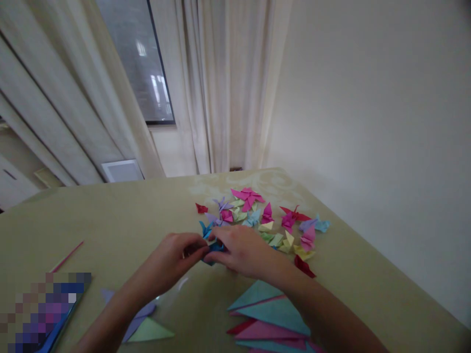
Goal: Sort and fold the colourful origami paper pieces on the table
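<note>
A small blue folded paper (216, 247) is held between both hands above the table. My left hand (181, 251) pinches its near left side with thumb and fingers. From the right, my right hand (238, 247) closes on the same paper, thumb below and fingers curled over the top. Its exact shape is partly hidden by the fingers. Just behind the hands lies another blue paper piece (205, 229) with pointed tips. Beyond my right hand spreads a cluster of origami figures, among them a pink one (248, 198) and a light blue one (251, 218).
Under my right forearm lies a stack of folded paper triangles (272, 306). Purple and green folded papers (151, 330) rest near my left forearm. A thin pink stick (68, 256) and a pixelated flat object (44, 314) lie at left. A wall (386, 147) borders the right side.
</note>
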A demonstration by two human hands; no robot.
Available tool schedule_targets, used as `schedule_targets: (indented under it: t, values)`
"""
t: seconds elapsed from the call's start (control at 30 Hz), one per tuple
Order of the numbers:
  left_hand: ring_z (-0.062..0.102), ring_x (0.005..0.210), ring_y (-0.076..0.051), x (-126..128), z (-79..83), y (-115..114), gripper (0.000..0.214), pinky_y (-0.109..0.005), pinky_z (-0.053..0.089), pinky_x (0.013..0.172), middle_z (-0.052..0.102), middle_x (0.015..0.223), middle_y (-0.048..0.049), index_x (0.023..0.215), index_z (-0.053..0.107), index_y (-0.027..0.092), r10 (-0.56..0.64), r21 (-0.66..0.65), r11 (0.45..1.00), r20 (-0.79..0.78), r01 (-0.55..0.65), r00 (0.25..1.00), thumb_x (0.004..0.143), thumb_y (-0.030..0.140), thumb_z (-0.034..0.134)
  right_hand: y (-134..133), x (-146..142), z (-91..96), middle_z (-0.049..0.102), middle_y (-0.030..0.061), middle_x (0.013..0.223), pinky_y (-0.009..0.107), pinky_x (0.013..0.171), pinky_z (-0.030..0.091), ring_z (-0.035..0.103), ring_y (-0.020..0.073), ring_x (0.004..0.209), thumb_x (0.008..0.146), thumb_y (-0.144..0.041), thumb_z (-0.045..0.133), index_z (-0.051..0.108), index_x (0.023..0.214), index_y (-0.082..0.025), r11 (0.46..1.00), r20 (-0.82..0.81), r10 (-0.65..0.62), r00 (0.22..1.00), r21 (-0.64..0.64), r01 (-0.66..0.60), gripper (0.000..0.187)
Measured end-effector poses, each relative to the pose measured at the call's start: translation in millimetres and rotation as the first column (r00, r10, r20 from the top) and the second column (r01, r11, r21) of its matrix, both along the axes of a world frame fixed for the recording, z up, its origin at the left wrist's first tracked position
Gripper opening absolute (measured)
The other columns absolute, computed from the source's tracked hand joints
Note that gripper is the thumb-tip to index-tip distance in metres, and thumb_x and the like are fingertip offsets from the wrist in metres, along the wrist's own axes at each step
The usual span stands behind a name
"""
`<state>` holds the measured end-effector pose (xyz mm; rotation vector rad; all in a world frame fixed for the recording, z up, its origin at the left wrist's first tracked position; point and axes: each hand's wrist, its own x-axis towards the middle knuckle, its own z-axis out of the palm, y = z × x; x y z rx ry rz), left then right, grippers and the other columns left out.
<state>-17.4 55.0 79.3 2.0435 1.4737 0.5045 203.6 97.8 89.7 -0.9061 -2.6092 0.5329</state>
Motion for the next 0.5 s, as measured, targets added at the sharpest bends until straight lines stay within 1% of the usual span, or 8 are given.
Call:
schedule_targets:
  t: [0.1,0.17,0.23,0.27,0.33,0.37,0.43,0.5]
  values:
    - [0.073,0.083,-0.021,-0.6,14.3,-7.7,0.037,-0.028,0.053,0.076,0.082,0.092,-0.0018,0.103,0.079,0.025,0.054,0.084,0.995,0.015,-0.055,0.998,0.101,0.052,0.054,2.4,-1.3,-3.8,0.077,0.0044,0.101,0.027,0.075,0.042,0.069,0.0205,0.092,0.1,-0.027,0.073,0.072,0.111,-0.02,0.999,0.025,0.051,0.998,0.019,-0.051,0.012]
    - [0.075,0.092,-0.024,-17.6,13.0,-13.9,0.041,-0.031,0.056,0.083,0.083,0.103,-0.0034,0.111,0.078,0.027,0.092,0.061,0.994,-0.034,-0.09,0.995,0.1,0.057,0.052,4.9,2.3,-3.9,0.077,0.0033,0.1,0.026,0.076,0.042,0.069,0.0195,0.091,0.099,-0.021,0.071,0.073,0.109,-0.02,0.998,0.015,0.056,0.998,0.026,-0.057,0.01]
    - [0.075,0.107,-0.029,-47.4,0.7,-23.4,0.043,-0.037,0.057,0.093,0.081,0.12,-0.0059,0.121,0.076,0.029,0.14,-0.003,0.99,-0.147,-0.142,0.979,0.095,0.058,0.057,6.5,8.7,-3.1,0.076,0.0021,0.097,0.026,0.074,0.041,0.069,0.0187,0.089,0.098,-0.02,0.07,0.073,0.106,-0.021,0.997,0.035,0.068,0.997,0.032,-0.069,0.008]
    - [0.071,0.119,-0.032,-64.9,-8.6,-29.9,0.046,-0.041,0.054,0.103,0.078,0.13,-0.0076,0.126,0.074,0.029,0.152,-0.023,0.987,-0.222,-0.161,0.963,0.09,0.056,0.063,7.2,12.6,-2.8,0.076,0.002,0.095,0.026,0.073,0.041,0.068,0.0187,0.088,0.098,-0.019,0.071,0.073,0.104,-0.021,0.996,0.063,0.081,0.995,0.034,-0.083,0.007]
    - [0.059,0.139,-0.04,-98.7,-29.1,-45.1,0.064,-0.051,0.04,0.122,0.068,0.147,-0.0108,0.132,0.072,0.027,0.179,-0.118,0.963,-0.399,-0.244,0.899,0.07,0.042,0.077,9.2,20.7,-3.2,0.075,0.0026,0.094,0.027,0.071,0.04,0.068,0.0192,0.086,0.096,-0.019,0.072,0.074,0.102,-0.021,0.994,0.147,0.096,0.985,0.036,-0.102,0.006]
    - [0.056,0.143,-0.042,-112.9,-38.7,-52.9,0.07,-0.053,0.037,0.124,0.066,0.149,-0.0126,0.133,0.072,0.026,0.196,-0.158,0.94,-0.473,-0.302,0.859,0.063,0.034,0.078,10.7,24.4,-3.8,0.075,0.0031,0.094,0.027,0.07,0.039,0.067,0.0196,0.086,0.095,-0.018,0.073,0.075,0.102,-0.021,0.995,0.19,0.088,0.978,0.034,-0.097,0.007]
    - [0.054,0.144,-0.042,-132.4,-53.5,-65.6,0.075,-0.052,0.038,0.123,0.064,0.151,-0.0129,0.132,0.071,0.025,0.197,-0.192,0.92,-0.529,-0.343,0.825,0.057,0.025,0.074,15.0,30.2,-5.1,0.076,0.0038,0.095,0.027,0.069,0.039,0.068,0.0205,0.086,0.093,-0.016,0.076,0.077,0.101,-0.021,0.998,0.25,0.054,0.967,0.027,-0.062,0.01]
    - [0.062,0.133,-0.039,-139.2,-61.7,-71.0,0.061,-0.047,0.046,0.114,0.071,0.139,-0.0108,0.121,0.073,0.025,0.173,-0.205,0.928,-0.502,-0.311,0.847,0.06,0.026,0.07,20.1,33.7,-5.2,0.077,0.0042,0.097,0.027,0.069,0.039,0.069,0.0221,0.089,0.091,-0.015,0.077,0.078,0.101,-0.023,1.0,0.265,0.011,0.964,0.019,-0.016,0.013]
